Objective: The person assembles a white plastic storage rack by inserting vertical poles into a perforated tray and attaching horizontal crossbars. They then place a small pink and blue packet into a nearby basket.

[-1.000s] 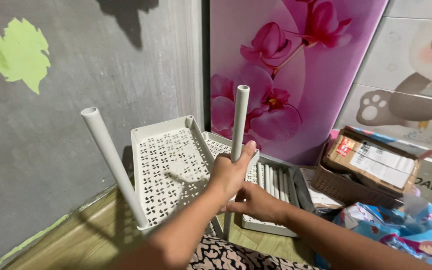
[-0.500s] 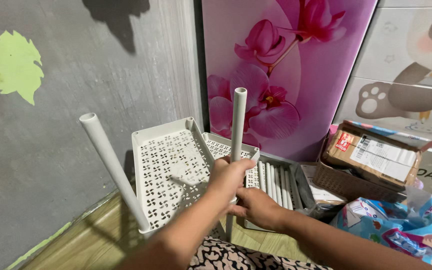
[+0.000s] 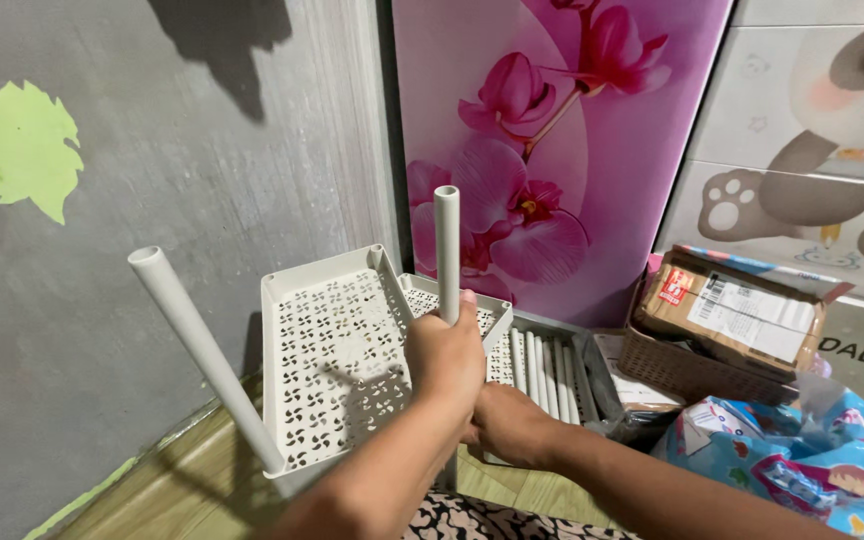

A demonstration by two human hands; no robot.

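Observation:
My left hand (image 3: 444, 357) is wrapped around a pale grey plastic tube (image 3: 447, 240) that stands upright at the near right corner of a perforated cream shelf tray (image 3: 337, 345). My right hand (image 3: 510, 425) sits just below and behind it, gripping the tray's corner where the tube meets it. A second grey tube (image 3: 197, 345) rises tilted from the tray's near left corner. The tray leans up toward the wall.
A second perforated tray (image 3: 542, 365) with several loose grey tubes lies behind. Right of it stand a brown basket (image 3: 687, 370) holding a cardboard parcel (image 3: 732, 310), and a blue patterned plastic bag (image 3: 797, 460). A grey wall is left, a pink flower panel behind.
The upright tube and my left hand have shifted slightly left and down; my left thumb has folded from stretched along the tube to closed around it.

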